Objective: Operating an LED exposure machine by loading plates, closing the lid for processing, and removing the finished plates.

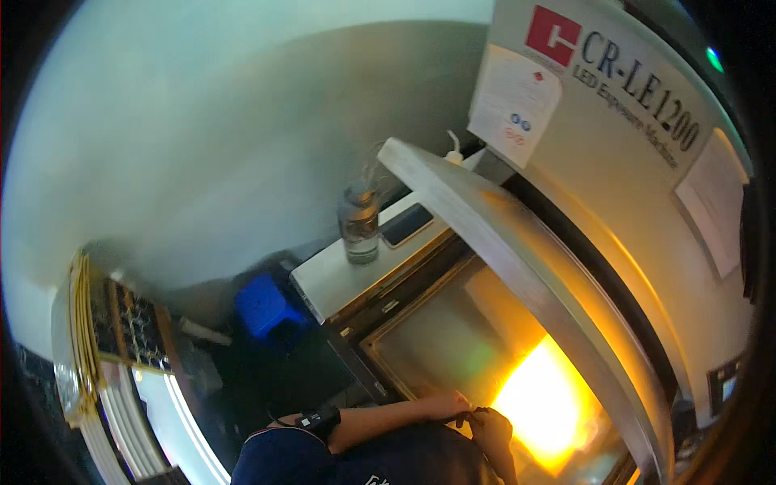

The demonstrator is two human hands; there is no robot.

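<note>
My left hand [449, 406] and my right hand [491, 431] meet low at the centre, close to my body, over the lit glass bed [428, 343] of a large grey exposure machine [614, 178]. Their fingers are bent together around something too small and dim to make out. A dark device [318, 422] is strapped on my left arm. Bright orange-yellow light [541, 404] glows on the bed beside my right hand. The machine's thick raised lid [517, 242] slants over the bed's right part.
Behind the bed, a white ledge [323, 283] carries a bottle of clear liquid [360, 222], a phone [406, 225] and a white nozzle bottle [454, 153]. A blue plastic stool [267, 305] stands left of the ledge. Yellow-edged frames [81, 323] and bright panels [170, 412] lean at far left.
</note>
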